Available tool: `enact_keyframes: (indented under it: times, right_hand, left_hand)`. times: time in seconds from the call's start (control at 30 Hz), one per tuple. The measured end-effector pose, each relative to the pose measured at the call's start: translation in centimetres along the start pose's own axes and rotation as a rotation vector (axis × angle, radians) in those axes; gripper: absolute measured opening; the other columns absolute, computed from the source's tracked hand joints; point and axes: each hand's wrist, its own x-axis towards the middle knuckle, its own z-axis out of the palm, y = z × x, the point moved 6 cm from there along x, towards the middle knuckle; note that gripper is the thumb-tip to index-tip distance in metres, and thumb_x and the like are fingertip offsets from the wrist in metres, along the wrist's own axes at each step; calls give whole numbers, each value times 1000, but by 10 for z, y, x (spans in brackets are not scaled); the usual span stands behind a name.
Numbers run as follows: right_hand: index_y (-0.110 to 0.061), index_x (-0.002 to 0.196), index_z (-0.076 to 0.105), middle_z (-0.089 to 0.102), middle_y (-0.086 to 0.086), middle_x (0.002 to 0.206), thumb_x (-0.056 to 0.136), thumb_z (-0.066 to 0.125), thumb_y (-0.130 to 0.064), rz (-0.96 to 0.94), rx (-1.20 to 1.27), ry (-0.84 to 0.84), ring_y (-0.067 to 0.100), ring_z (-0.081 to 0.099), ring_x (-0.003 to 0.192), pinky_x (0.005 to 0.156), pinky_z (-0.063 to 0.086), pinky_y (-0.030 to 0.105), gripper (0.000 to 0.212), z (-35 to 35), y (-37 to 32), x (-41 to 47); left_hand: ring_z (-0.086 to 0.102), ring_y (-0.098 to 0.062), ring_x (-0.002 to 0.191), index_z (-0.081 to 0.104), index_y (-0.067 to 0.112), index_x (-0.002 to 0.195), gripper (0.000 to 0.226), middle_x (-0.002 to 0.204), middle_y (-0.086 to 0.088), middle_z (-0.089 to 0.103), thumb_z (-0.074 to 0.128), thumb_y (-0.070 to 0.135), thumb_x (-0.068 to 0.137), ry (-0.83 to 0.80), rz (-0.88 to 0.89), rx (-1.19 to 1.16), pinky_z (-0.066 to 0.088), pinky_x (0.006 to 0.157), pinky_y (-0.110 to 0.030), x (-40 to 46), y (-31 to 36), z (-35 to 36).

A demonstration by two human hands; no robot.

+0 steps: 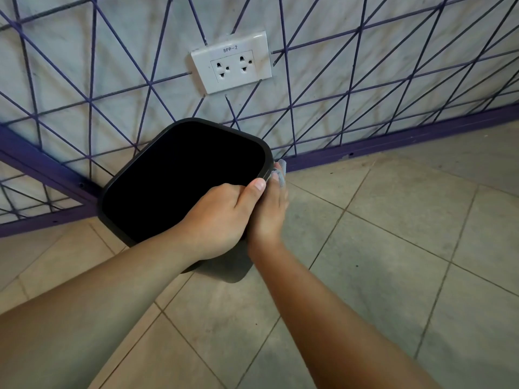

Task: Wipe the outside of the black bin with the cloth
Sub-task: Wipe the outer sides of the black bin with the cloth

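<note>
Floor [393, 248] tiled | wall [365, 66] w/ purple lines | socket [232, 62] above bin [182, 178]

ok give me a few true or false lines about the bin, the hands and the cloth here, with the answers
1. The left hand grips the rim of the black bin. True.
2. The grey cloth lies on the tiled floor, away from both hands. False: it is under the right hand, against the bin's outer side.
3. A plug is in the wall socket. False: both outlets are free.
4. The bin stands near the wall with the purple wire grid. True.
5. The bin has a lid on it. False: its top is open.
</note>
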Motion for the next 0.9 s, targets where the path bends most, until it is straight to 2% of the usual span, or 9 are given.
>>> enact_keyframes:
  times: [0.13, 0.2, 0.27, 0.4, 0.53, 0.63, 0.7, 0.77, 0.9]
  right_hand:
    - [-34, 170, 40, 33, -20, 179, 108, 28, -61, -181, -62, -18, -21, 23, 159, 123, 10, -1, 69, 5, -7, -34]
    - [-31, 166, 49, 44, -16, 173, 106, 29, -54, -112, -20, -32, -21, 34, 153, 130, 17, 7, 68, -1, 3, -1]
    - [-31, 156, 63, 59, -9, 164, 99, 35, -54, 20, 69, -26, 0, 50, 152, 138, 30, 33, 68, -4, 2, 20]
    - [-57, 150, 42, 39, -21, 174, 102, 30, -64, -192, -43, -10, -18, 30, 156, 128, 16, 5, 49, 7, -19, -36]
    - [-38, 161, 46, 39, -20, 174, 114, 29, -52, -164, -61, 8, -31, 30, 144, 120, 13, -4, 52, -3, 6, -6]
    - [-44, 153, 54, 43, -19, 174, 106, 27, -51, -78, -23, -3, -22, 36, 142, 131, 19, 14, 54, 0, 2, 6]
    - [-51, 156, 42, 32, -25, 176, 107, 27, -56, -172, -94, -22, -29, 25, 150, 127, 14, 7, 51, 6, -10, -24]
    - [-35, 169, 39, 30, -19, 180, 107, 26, -60, -277, -98, -47, -21, 22, 159, 130, 14, 7, 68, 2, -3, -33]
    - [-25, 170, 43, 34, -20, 177, 103, 23, -56, -126, -124, -38, -32, 26, 139, 131, 12, 9, 77, 0, 6, 9]
  left_hand:
    - [70, -6, 105, 72, 25, 120, 57, 104, 5, 78, 28, 55, 99, -30, -2, -15, 53, 100, -40, 0, -2, 1]
    - [70, -10, 104, 73, 21, 118, 59, 103, 2, 77, 29, 55, 99, -18, -11, -13, 52, 99, -42, 1, -3, 0]
    - [69, -12, 106, 72, 19, 120, 54, 105, 1, 76, 31, 51, 105, 7, -17, 16, 51, 101, -42, 2, -3, -1]
    - [69, -6, 108, 71, 24, 123, 55, 108, 5, 77, 30, 53, 102, -17, 8, 4, 51, 103, -39, 0, -3, 1]
    - [70, -10, 107, 72, 23, 120, 60, 106, 3, 78, 28, 57, 98, -18, 13, -10, 52, 101, -42, 3, -2, -1]
    - [68, -8, 111, 70, 25, 125, 51, 109, 5, 77, 31, 50, 104, -14, 1, -13, 50, 104, -40, 2, -2, -1]
    - [67, -4, 111, 69, 27, 127, 48, 111, 7, 76, 31, 47, 106, -26, 28, -20, 50, 105, -39, 1, 0, 0]
    - [70, -6, 105, 72, 24, 120, 52, 105, 5, 77, 30, 51, 103, -25, 23, -19, 53, 101, -41, 1, -1, 0]
    - [70, -7, 104, 73, 23, 118, 52, 103, 5, 78, 31, 50, 104, 4, 2, -1, 52, 101, -42, 5, -3, -2]
